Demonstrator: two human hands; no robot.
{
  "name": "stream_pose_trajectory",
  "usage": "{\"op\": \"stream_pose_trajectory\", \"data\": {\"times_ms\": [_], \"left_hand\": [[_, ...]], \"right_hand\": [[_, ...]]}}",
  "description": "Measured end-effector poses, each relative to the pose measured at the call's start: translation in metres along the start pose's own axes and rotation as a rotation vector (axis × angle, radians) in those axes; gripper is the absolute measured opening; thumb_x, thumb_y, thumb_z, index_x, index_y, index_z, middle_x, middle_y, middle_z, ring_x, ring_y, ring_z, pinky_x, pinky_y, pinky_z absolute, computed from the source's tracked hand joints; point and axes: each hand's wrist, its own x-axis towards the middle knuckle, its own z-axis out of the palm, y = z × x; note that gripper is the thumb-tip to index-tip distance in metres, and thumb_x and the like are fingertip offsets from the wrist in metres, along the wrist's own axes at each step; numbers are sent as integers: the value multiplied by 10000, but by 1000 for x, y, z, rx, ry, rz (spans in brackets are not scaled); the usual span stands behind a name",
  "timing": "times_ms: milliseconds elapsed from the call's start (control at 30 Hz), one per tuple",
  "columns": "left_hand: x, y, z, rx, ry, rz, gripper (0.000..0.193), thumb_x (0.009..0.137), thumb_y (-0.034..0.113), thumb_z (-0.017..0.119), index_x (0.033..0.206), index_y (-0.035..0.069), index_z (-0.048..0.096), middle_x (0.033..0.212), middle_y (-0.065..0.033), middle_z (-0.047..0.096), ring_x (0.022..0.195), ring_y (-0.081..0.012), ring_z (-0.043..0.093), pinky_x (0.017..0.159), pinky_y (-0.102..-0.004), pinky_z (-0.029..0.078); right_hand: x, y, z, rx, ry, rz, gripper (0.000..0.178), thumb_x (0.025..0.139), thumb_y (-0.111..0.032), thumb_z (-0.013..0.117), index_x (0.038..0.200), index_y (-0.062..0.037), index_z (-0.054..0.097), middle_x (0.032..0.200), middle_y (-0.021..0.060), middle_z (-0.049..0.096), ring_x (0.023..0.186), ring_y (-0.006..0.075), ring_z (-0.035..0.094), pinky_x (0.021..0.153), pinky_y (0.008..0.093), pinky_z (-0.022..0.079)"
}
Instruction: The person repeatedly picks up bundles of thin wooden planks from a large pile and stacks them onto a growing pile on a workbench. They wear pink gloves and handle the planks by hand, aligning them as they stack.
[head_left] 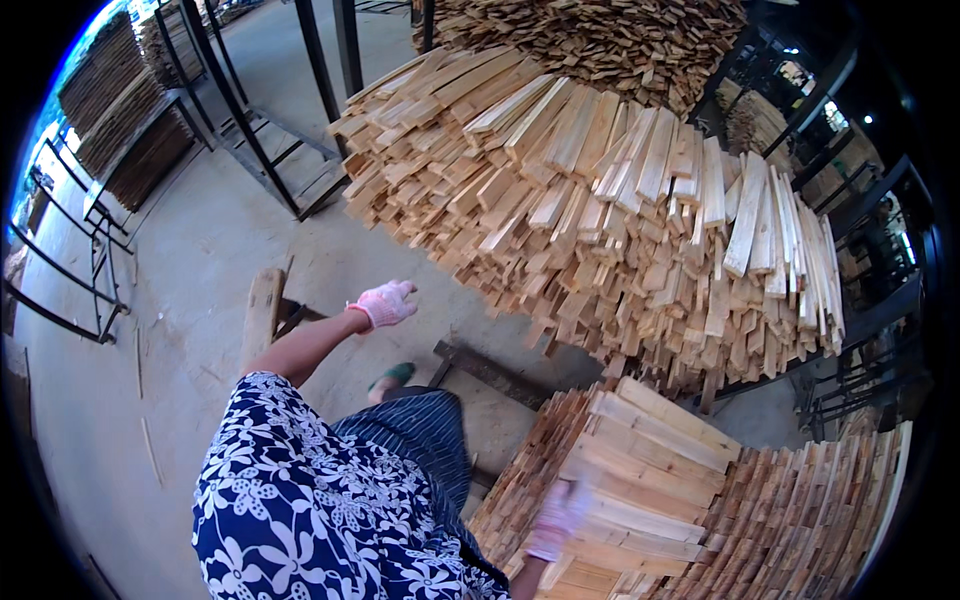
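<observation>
My left hand (385, 303), in a pink-and-white knitted glove, is held out over the floor with its fingers loosely stretched and nothing in them. It is nearest to the big heap of loose wooden slats (590, 200), with a gap between. My right hand (560, 515), gloved alike, is over the left side of a neat stack of boards (645, 460). Motion blurs its fingers, so I cannot tell whether it touches the boards or grips anything. The boards on top of this stack lie side by side, pale and flat.
A dark beam (490, 375) lies low between my foot (390, 378) and the heap. Black metal frames (270, 150) stand at the far left, with stacked boards (125, 100) beyond. A wooden post (262, 310) is beside my left forearm. Another slat pile (600, 40) rises behind.
</observation>
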Motion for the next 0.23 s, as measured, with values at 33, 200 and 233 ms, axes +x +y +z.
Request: {"op": "stream_pose_trajectory", "data": {"times_ms": [33, 200, 233], "left_hand": [[24, 1, -16, 28, 59, 31, 488, 939, 432, 592, 1314, 121, 618, 1292, -191, 638, 1204, -392, 610, 997, -476, 511], [161, -19, -143, 127, 474, 153, 496, 915, 373, 635, 1338, 120, 588, 1317, -205, 610, 1188, -396, 604, 1013, -477, 500], [188, -30, -170, 116, 627, 202, 541, 905, 387, 659, 1369, 122, 574, 1313, -221, 609, 1228, -391, 582, 1041, -494, 481]], "right_hand": [[-2, -22, 28, 75, -15, -84, 404, 987, -189, 598, 1342, 4, 606, 1241, 220, 647, 1142, 375, 608, 1044, 424, 471], [18, -125, 161, 330, -460, -154, 473, 934, -265, 699, 1372, -105, 622, 1221, 207, 646, 1125, 352, 623, 1020, 431, 486], [35, -145, 187, 330, -553, -150, 518, 932, -283, 722, 1403, -103, 602, 1230, 205, 645, 1138, 329, 627, 1028, 427, 481]]}}
